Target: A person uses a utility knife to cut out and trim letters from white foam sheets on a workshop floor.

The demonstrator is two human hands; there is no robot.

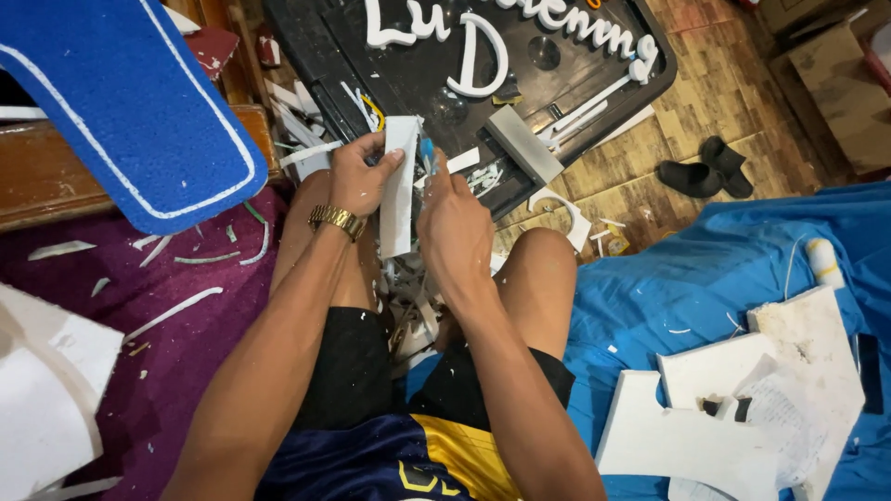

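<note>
Two hands meet over the lap: the left hand (360, 176) is closed around a white foam strip (399, 190), upright at centre; the right hand (452, 223), at its 3 o'clock, grips a blue-handled cutter (427, 153). Trimming seems underway; steady edge pressure comes next.

Likely a sign-making workshop, black sign board (594, 70) with white letters (478, 56), foam offcuts (176, 311) littering floor

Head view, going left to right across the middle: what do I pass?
Blue carpet-like cutout → left hand → white strip held upright → right hand → black sandals on the wood floor → blue sheet.
</note>
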